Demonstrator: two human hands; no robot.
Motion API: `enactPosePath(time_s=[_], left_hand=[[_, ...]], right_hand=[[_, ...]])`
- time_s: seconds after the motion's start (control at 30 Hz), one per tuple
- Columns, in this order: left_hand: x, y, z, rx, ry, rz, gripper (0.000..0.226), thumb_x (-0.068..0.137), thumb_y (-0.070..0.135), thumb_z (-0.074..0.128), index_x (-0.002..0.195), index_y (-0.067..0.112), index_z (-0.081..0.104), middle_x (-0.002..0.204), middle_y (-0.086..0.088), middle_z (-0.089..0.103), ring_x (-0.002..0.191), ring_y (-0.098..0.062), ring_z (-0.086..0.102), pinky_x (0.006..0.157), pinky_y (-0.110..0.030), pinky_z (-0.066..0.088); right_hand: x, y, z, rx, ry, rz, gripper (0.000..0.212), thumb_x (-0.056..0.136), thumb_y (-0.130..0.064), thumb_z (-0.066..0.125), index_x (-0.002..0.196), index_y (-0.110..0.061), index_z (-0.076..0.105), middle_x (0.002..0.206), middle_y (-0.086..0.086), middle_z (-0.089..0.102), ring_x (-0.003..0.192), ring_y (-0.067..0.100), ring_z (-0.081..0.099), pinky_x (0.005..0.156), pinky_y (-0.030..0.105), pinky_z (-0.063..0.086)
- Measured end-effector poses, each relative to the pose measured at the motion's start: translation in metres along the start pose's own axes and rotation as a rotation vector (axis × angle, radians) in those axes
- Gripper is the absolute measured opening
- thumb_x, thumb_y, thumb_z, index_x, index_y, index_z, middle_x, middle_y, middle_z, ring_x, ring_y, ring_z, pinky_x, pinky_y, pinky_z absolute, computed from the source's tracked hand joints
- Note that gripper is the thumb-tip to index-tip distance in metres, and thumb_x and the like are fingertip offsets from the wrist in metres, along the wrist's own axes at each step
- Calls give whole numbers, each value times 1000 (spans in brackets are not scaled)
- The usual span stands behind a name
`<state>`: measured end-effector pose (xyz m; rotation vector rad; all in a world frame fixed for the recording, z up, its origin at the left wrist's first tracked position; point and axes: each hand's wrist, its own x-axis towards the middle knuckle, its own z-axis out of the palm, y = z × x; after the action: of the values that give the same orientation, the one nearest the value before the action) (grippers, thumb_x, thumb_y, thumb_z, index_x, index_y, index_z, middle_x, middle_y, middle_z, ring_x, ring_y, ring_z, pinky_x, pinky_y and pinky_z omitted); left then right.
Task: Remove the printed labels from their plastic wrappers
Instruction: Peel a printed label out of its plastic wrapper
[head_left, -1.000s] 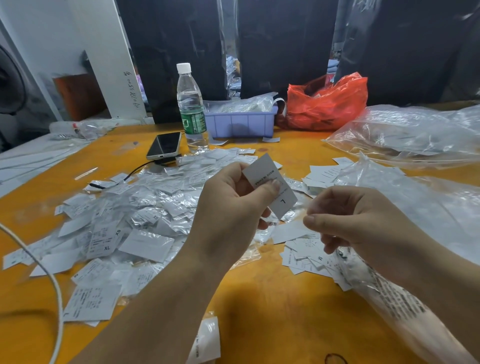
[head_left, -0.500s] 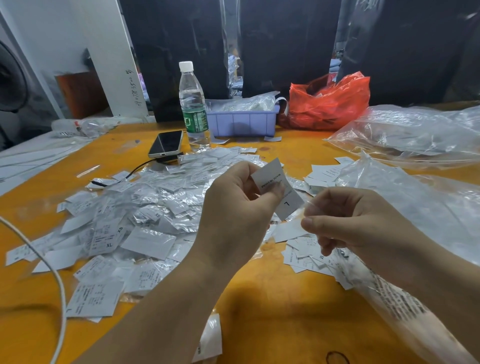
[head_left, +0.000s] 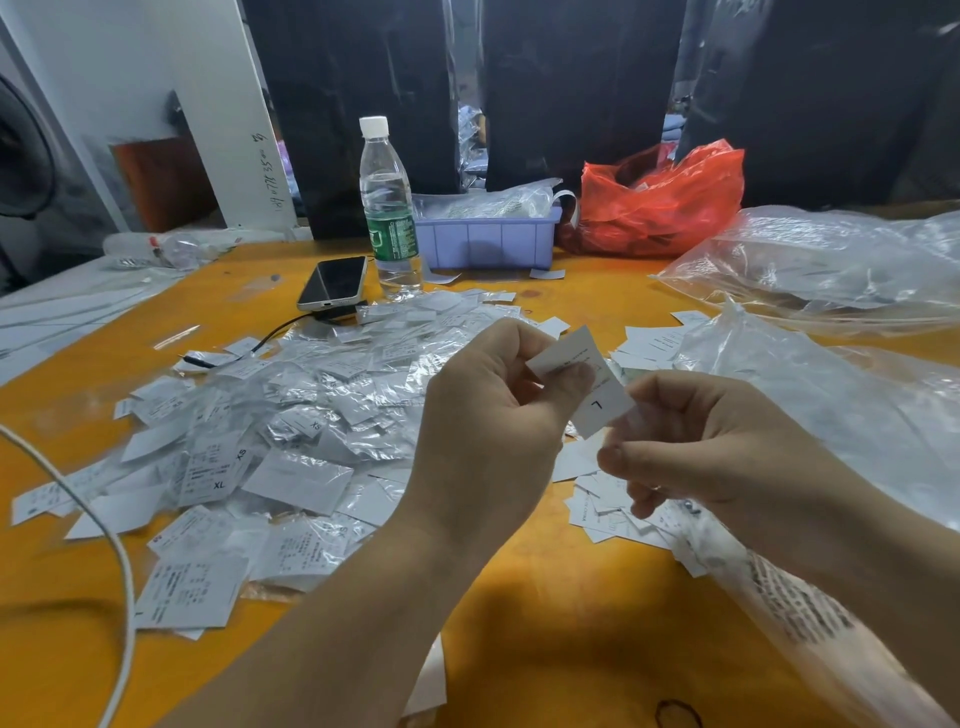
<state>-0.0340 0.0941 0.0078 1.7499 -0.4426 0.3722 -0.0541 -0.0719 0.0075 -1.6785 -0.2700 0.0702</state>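
My left hand (head_left: 488, 415) pinches a white printed label (head_left: 597, 402) marked "L" between thumb and fingers, above the orange table (head_left: 545, 623). My right hand (head_left: 717, 457), fingers curled, meets the label's lower corner with thumb and forefinger and appears to pinch it; blur hides any clear wrapper there. A big heap of wrapped labels (head_left: 291, 426) in shiny plastic lies to the left. Beneath my right hand lies a smaller pile of bare labels (head_left: 613, 514).
At the back stand a water bottle (head_left: 387, 208), a phone (head_left: 335, 280) on a cable, a purple tray (head_left: 488, 241) and a red bag (head_left: 660, 202). Large clear plastic bags (head_left: 831, 270) cover the right side. A white cable (head_left: 119, 571) crosses the left front.
My right hand has moved up and left until its fingertips reach the label's lower corner. My left hand has kept its hold on the label, shifting slightly right.
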Motion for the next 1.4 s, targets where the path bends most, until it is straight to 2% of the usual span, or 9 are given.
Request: enactPosePath(time_s=[0.2, 0.47, 0.63, 0.8, 0.9, 1.03, 1.17, 1.27, 1.4], left_hand=[[-1, -1, 2, -1, -13, 32, 10, 88, 15, 72, 83, 12, 63, 73, -3, 68, 70, -26, 63, 62, -48, 55], [-1, 1, 1, -69, -136, -112, 17, 81, 7, 75, 90, 17, 65, 81, -2, 71, 74, -23, 68, 65, -46, 57], [0, -3, 1, -112, -181, -190, 16, 81, 9, 75, 93, 17, 68, 85, -3, 72, 77, -20, 68, 61, -30, 60], [0, -7, 2, -76, -214, -176, 5, 93, 24, 64, 93, 27, 68, 85, 1, 69, 77, -17, 64, 59, -23, 56], [-1, -7, 3, -16, -247, -159, 26, 89, 45, 48, 95, 28, 68, 86, 5, 68, 75, -10, 61, 65, -30, 51], [1, -4, 0, -16, -205, -162, 34, 86, 44, 40, 87, 22, 66, 65, 12, 59, 61, -2, 51, 56, -17, 41], [1, -3, -3, 38, -201, -96, 20, 95, 26, 53, 87, 14, 66, 72, -11, 59, 59, -19, 48, 52, -29, 42], [-1, -3, -2, 77, -189, -68, 12, 96, 20, 58, 88, 16, 66, 82, -11, 67, 73, -29, 58, 63, -44, 50], [-4, -3, 1, 121, -184, -11, 10, 95, 20, 60, 86, 21, 64, 75, -5, 66, 69, -28, 59, 59, -48, 51]], right_hand=[[-1, -1, 2, 43, 37, -11, 38, 55, -12, 78, 91, -7, 67, 69, 13, 68, 52, 16, 60, 49, 24, 50], [-1, -2, 1, -22, 144, -41, 49, 59, -4, 79, 105, -7, 64, 72, 14, 66, 57, 14, 61, 50, 26, 49], [0, 0, 0, -58, 140, -57, 42, 66, 5, 78, 103, -8, 65, 78, 14, 70, 60, 16, 62, 52, 27, 51], [0, 1, 0, -71, 142, -86, 37, 67, 4, 79, 98, -11, 65, 70, 7, 70, 58, 16, 63, 52, 26, 53], [0, 2, -1, -91, 147, -98, 33, 69, 3, 79, 96, -13, 66, 72, 6, 71, 60, 17, 63, 53, 28, 54], [1, 4, -1, -101, 136, -100, 31, 71, 5, 77, 95, -11, 66, 77, 6, 72, 62, 19, 64, 54, 27, 52], [2, 5, -2, -87, 133, -90, 32, 71, 3, 78, 97, -9, 65, 76, 6, 71, 61, 19, 62, 54, 27, 53], [1, 5, -3, -88, 134, -88, 33, 71, -1, 79, 99, -9, 65, 75, 4, 70, 59, 18, 62, 54, 27, 53], [2, 8, -3, -121, 148, -107, 31, 71, 0, 81, 94, -16, 67, 76, 5, 69, 61, 19, 63, 56, 29, 54]])
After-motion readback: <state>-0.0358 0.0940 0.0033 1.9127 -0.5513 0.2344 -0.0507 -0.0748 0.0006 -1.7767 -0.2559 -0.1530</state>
